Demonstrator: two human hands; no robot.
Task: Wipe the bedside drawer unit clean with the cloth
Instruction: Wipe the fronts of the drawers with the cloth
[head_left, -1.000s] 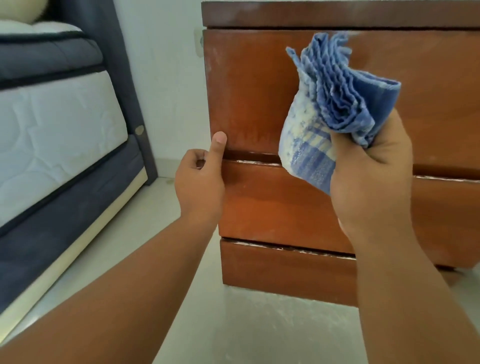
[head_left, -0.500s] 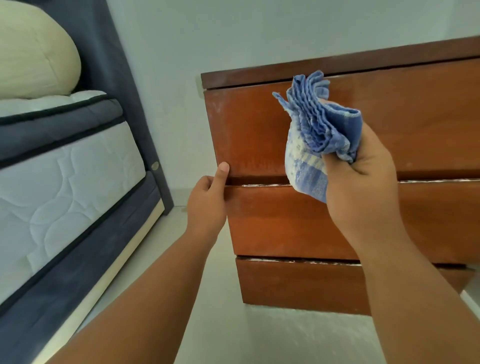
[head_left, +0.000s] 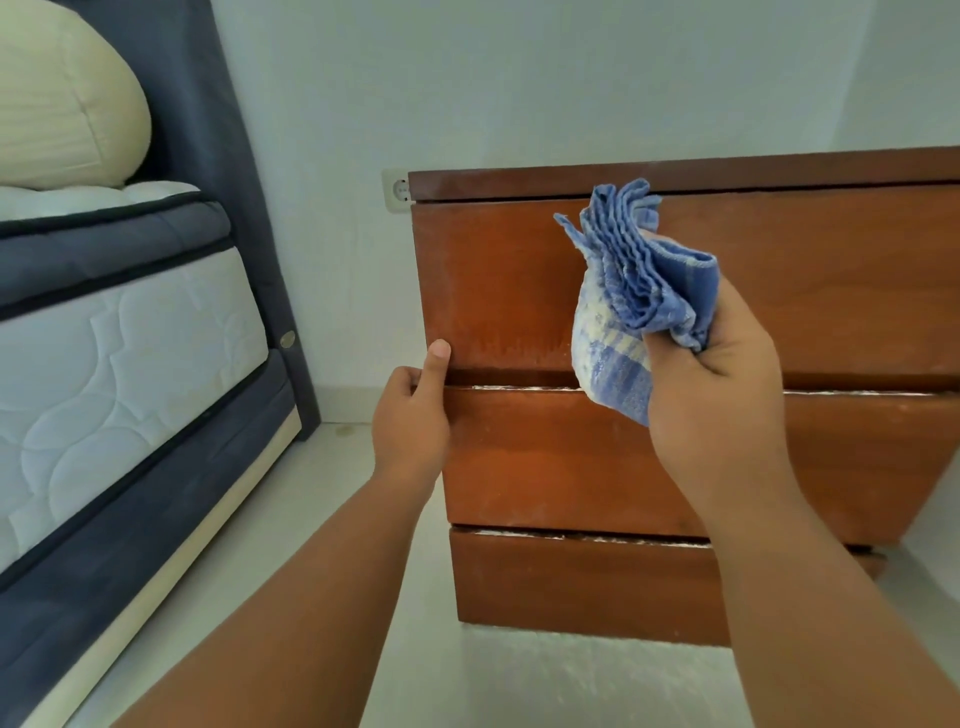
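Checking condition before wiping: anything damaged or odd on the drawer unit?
Yes. A ragged whitish line runs along the middle drawer top edge, like chipped finish; the top drawer has a pale dusty film low down.

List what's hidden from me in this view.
Head view:
Unit top surface: hidden, camera sits below its edge.
Unit's right end: cut by the frame edge.
Left hand: fingers behind the unit's corner, only thumb shows.
Cloth in right hand: touching the unit or not, cannot tell.
Socket: half behind the unit.
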